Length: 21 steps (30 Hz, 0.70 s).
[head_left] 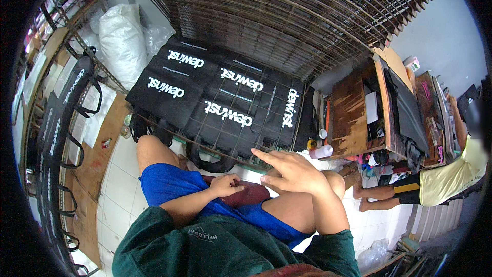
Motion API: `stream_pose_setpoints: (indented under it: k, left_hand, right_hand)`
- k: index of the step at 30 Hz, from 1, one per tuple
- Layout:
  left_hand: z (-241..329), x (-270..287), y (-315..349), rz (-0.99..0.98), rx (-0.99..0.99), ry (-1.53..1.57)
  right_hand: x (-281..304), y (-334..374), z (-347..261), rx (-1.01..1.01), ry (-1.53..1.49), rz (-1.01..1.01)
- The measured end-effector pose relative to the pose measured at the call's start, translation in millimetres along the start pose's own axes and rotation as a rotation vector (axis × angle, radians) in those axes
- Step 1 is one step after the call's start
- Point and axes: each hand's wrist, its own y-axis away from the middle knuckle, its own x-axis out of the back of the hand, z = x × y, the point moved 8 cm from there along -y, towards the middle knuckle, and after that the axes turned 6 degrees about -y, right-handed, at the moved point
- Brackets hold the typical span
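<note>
One wire rack (pixel 234 158), corner behind right hand (pixel 296 172)

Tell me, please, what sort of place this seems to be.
Likely a printing workshop, judging by the overhead wire racks, the black sheets with white print, and the black bags with handles at left.

Illumination is uneven: the white floor tiles (pixel 115 195) are bright, while the stacked wire racks (pixel 282 5) are dim. White lettering on the black panels (pixel 192 110) resolves clearly. Straight edges bow toward the rim; black vignetting fills the corners. Blur obscures the co-worker's (pixel 464 166) head.
</note>
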Motion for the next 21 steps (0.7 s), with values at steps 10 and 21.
stream_pose_setpoints:
  k: [10,21]
  left_hand:
    - [8.9,-0.7,-0.5,-0.006,-0.028,-0.013]
    - [7.3,0.2,4.0,-0.032,-0.018,-0.016]
  right_hand:
    - [2.3,5.5,3.3,-0.003,-0.007,0.003]
    - [0.6,8.3,-0.2,-0.036,0.019,-0.039]
